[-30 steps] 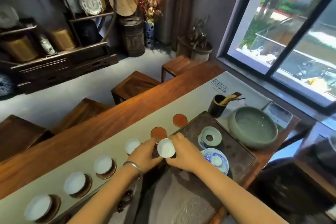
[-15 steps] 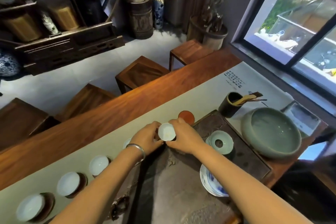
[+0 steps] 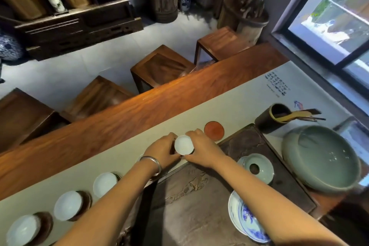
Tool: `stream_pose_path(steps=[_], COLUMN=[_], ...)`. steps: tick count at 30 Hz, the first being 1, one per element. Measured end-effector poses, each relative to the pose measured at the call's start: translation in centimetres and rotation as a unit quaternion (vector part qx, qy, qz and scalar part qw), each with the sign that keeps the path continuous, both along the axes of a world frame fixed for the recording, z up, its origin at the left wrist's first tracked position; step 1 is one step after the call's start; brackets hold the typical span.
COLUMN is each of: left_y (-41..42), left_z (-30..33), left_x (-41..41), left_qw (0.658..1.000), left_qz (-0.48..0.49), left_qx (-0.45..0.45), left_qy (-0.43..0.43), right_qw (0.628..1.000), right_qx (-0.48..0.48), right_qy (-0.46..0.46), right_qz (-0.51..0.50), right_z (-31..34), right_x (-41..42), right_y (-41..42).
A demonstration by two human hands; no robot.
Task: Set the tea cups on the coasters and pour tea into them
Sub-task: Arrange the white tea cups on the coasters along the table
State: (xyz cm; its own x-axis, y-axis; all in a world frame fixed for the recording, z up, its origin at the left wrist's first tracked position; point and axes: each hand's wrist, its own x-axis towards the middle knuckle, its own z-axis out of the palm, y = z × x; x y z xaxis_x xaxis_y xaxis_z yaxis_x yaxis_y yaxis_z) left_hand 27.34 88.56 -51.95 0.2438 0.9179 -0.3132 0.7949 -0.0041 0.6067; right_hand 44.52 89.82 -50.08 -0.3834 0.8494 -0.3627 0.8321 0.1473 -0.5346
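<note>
Both hands — left hand (image 3: 162, 149), right hand (image 3: 201, 148) — have carried the pinched tea cup (image 3: 184, 144) farther; next, lower it onto its hidden coaster.

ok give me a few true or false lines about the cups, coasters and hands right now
1. Both hands hold one white tea cup: the left hand and right hand grip its sides. True.
2. The orange coaster has a cup on it. False: it is bare.
3. The green bowl sits right of the dark tea tray. True.
4. The bracelet is on the right wrist. False: it is on the left wrist.
5. The utensil holder is empty. False: sticks poke out of it.
</note>
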Motion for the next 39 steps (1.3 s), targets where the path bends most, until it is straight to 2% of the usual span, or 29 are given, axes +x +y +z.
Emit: stream_pose_path(steps=[17,29,33,39], left_y=[-0.6,-2.0,-4.7,-13.4], left_z=[-0.6,2.1,4.2,7.0], left_x=[-0.3,-2.8,-5.7,-11.9], left_qw=[1.000,0.998,0.995,0.973], left_qz=[0.010,0.052,0.092,0.220], left_qx=[0.009,0.035,0.032,0.046], left_qy=[0.004,0.022,0.029,0.049], right_qw=[1.000,0.991,0.985,0.970], right_qx=[-0.010,0.093,0.102,0.080], right_qy=[-0.013,-0.061,-0.063,-0.017], right_qz=[0.009,0.069,0.124,0.230], right_z=[-0.6,2.7,4.3,5.5], right_x=[-0.5,-1.3,-3.8,-9.9], right_y=[0.1,-1.4,-3.3,-7.9])
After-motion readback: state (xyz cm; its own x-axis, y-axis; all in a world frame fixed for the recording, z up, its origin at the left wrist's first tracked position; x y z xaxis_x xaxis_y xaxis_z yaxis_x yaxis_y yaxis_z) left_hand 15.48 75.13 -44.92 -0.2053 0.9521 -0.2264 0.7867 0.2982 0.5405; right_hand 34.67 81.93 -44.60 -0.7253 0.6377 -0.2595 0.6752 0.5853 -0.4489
